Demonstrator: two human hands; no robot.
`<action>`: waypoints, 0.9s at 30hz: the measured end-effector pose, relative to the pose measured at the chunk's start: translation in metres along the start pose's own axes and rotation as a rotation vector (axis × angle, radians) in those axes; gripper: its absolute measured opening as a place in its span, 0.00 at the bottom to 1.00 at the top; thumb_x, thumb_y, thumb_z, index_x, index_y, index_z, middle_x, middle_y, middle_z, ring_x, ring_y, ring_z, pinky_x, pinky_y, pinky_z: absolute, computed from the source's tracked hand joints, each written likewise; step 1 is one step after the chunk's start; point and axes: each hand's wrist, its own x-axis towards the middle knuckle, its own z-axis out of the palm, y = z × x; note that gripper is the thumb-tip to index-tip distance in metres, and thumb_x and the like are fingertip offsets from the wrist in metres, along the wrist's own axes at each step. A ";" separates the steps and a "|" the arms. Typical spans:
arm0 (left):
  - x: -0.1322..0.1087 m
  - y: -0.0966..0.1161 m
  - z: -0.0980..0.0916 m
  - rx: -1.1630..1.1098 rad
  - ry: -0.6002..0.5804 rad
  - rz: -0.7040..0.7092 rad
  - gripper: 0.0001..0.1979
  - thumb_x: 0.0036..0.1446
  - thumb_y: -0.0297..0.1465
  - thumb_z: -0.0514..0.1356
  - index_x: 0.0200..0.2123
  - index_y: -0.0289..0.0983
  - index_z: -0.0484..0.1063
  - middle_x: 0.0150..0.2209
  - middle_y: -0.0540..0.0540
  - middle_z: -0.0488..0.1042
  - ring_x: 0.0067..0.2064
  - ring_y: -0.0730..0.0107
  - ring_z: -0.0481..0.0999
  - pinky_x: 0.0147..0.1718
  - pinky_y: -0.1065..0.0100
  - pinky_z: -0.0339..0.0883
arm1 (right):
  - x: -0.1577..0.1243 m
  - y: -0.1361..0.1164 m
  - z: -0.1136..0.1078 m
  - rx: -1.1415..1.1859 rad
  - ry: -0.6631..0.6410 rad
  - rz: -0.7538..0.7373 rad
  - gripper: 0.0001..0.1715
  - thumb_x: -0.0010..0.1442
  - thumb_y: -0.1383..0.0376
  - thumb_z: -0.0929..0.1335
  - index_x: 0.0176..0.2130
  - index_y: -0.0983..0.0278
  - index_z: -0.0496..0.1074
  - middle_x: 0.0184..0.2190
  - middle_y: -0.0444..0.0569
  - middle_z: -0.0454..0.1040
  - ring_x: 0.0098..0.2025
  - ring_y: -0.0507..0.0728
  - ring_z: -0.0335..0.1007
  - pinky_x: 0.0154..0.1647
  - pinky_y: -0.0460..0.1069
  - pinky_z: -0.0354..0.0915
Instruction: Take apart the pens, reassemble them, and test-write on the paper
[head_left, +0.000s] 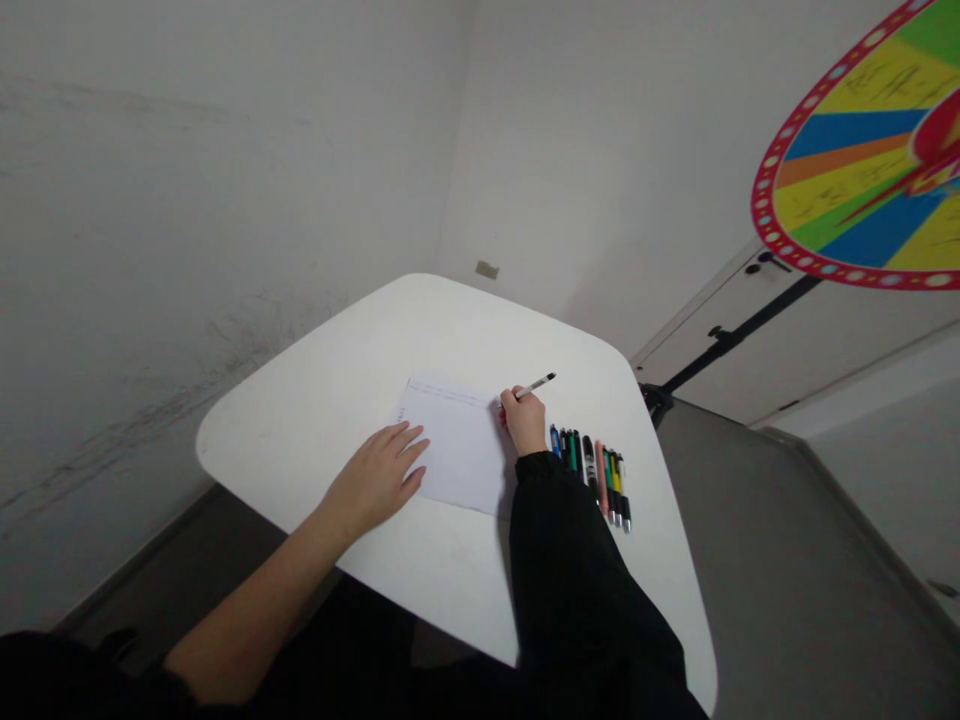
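A white sheet of paper (459, 450) lies on the white table, with a few lines of small handwriting along its top and some marks at its left edge. My left hand (384, 470) rests flat on the paper's left side, fingers spread. At the sheet's upper right, my right hand (523, 418) is closed around a pen (537, 384) with a light barrel and a dark end. The pen slants up to the right; its tip is hard to make out beside my fingers. Handwriting is too small to read.
Several pens and markers (601, 480) lie in a row right of my right forearm, which partly hides them. The white table (300, 420) has rounded corners and stands by the walls. A colourful prize wheel (840, 180) on a black stand rises at the upper right.
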 end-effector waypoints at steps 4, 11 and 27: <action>0.000 0.000 0.000 -0.013 0.014 0.006 0.20 0.68 0.35 0.53 0.59 0.37 0.72 0.63 0.39 0.71 0.66 0.52 0.66 0.64 0.47 0.61 | 0.000 0.001 0.000 -0.011 -0.021 -0.007 0.16 0.58 0.58 0.62 0.22 0.59 0.65 0.15 0.42 0.69 0.21 0.54 0.67 0.26 0.46 0.59; 0.001 0.001 -0.001 0.031 -0.003 0.005 0.21 0.67 0.35 0.54 0.59 0.35 0.72 0.62 0.40 0.71 0.65 0.52 0.67 0.64 0.49 0.61 | -0.001 -0.001 0.000 -0.033 -0.020 -0.023 0.17 0.59 0.57 0.62 0.21 0.59 0.65 0.15 0.42 0.69 0.21 0.53 0.66 0.26 0.46 0.57; 0.000 0.001 0.000 0.035 -0.005 0.000 0.21 0.67 0.35 0.54 0.59 0.35 0.72 0.63 0.39 0.71 0.65 0.52 0.66 0.64 0.49 0.61 | -0.002 -0.004 -0.001 -0.029 -0.028 -0.010 0.16 0.58 0.59 0.61 0.21 0.60 0.64 0.15 0.41 0.68 0.21 0.53 0.65 0.27 0.47 0.57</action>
